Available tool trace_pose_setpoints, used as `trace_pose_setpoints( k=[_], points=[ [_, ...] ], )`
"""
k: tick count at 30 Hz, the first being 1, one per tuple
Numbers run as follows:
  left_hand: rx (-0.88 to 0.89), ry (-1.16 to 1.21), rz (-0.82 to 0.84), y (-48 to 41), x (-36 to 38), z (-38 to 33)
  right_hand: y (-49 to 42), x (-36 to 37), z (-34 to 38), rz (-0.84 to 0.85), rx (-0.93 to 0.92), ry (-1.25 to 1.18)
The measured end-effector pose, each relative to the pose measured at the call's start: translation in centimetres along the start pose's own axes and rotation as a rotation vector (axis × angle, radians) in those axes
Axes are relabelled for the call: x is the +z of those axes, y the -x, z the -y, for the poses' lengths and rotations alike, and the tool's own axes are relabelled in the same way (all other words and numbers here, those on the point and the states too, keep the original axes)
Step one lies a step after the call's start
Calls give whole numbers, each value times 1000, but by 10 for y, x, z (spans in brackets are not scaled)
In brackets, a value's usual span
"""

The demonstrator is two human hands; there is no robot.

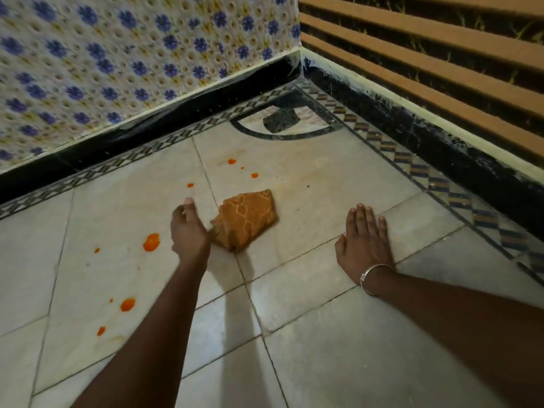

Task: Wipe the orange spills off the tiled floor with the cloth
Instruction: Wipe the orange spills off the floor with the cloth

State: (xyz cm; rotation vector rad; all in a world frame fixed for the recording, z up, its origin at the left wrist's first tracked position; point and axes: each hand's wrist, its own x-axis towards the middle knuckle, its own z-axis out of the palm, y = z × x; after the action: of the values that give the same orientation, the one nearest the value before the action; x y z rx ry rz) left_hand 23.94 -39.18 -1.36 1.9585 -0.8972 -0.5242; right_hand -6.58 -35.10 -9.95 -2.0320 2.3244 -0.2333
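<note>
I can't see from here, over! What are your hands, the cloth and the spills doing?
Left hand open beside cloth. Right hand flat on floor. Orange spills unwiped. Nothing blocking.

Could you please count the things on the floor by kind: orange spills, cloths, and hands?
Orange spills: 9, from the largest to small drops like one near the wall
Cloths: 1, the orange patterned cloth
Hands: 2, left hand beside the cloth, right hand flat on the tiled floor
Total: 12
</note>
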Motion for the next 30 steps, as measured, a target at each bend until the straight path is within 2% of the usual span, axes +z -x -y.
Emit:
trace_pose_setpoints(
  k=[2,4,7,9,12,15,20,23,27,30],
  points=[
    [290,-233,160,5,11,3,-7,-5,11,-23,-15,-40],
    [516,-500,372,-1,32,10,-15,-6,33,-28,-155,-56],
    [657,-772,595,-9,73,25,-23,1,64,19,-292,-56],
    [705,-838,586,-12,91,30,-22,9,73,57,-302,-41],
    [670,-847,525,-34,93,34,-22,17,71,71,-317,-45],
    [503,-817,460,-46,69,45,-20,19,71,61,-319,-63],
    [381,-841,333,30,51,66,-19,20,71,55,-315,-38],
    [441,-822,383,56,74,54,-19,18,72,49,-306,-42],
    [693,-852,488,12,101,33,-19,18,71,49,-316,-37],
    [559,-811,429,-23,92,40,-17,18,71,53,-318,-40]
  ],
)
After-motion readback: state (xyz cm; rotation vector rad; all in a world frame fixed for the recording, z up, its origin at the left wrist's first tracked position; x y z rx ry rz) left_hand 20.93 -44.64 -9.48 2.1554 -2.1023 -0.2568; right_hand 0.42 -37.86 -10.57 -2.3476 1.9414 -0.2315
